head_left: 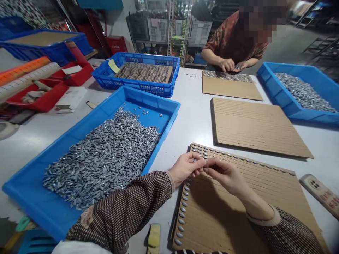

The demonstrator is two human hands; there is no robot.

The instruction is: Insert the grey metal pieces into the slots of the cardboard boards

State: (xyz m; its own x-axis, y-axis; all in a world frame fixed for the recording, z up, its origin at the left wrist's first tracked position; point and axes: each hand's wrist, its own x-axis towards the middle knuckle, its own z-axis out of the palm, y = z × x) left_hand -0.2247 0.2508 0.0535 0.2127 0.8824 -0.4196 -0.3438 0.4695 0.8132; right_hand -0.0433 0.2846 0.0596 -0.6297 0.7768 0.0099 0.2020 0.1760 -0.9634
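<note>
My left hand (185, 168) is closed in a pinch over the near cardboard sheet (246, 204), with a bit of a small silver oval piece showing between its fingers. Meeting it fingertip to fingertip, my right hand (229, 176) is also pinched; whatever it grips is hidden. Rows of slits cross the cardboard. Silver oval pieces (181, 214) line its left edge and its far edge, and a few more sit in a second and third row at the far left corner. Left of my hands, a blue tray (161, 148) holds a heap of loose silver pieces (106, 158).
A stack of slit cardboard (254, 127) lies beyond my sheet. A co-worker's hands (230, 65) work over another sheet (230, 88). Blue tray (296, 102) at right, blue basket (169, 90) behind, phone (320, 194) at right, yellow object (154, 238) in front.
</note>
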